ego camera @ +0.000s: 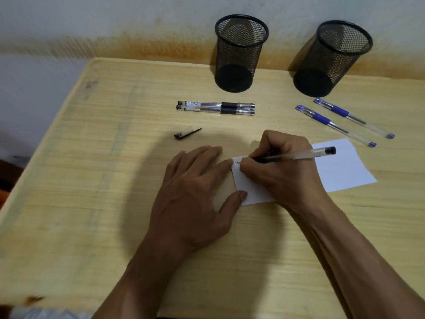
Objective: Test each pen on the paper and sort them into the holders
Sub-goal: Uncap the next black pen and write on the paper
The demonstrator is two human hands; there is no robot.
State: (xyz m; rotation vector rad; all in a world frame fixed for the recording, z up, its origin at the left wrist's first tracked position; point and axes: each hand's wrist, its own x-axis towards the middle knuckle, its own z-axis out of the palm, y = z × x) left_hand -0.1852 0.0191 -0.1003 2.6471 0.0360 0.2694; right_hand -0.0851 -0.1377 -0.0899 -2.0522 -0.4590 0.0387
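Observation:
My right hand (282, 171) grips a black pen (305, 155) and presses its tip on the left end of a white paper (340, 166), where a small ink mark shows. My left hand (195, 192) lies flat on the table, fingertips and thumb holding the paper's left edge. The pen's cap (186, 133) lies loose above my left hand. Two capped black pens (216, 107) lie side by side behind it. Two blue pens (345, 122) lie at the right. Two black mesh holders stand at the back, one at the centre (239, 54), one to the right (331, 58), both seemingly empty.
The light wooden table (92, 180) has its left edge running diagonally at the left and its near edge at the bottom. A stained white wall (115, 24) stands right behind the holders.

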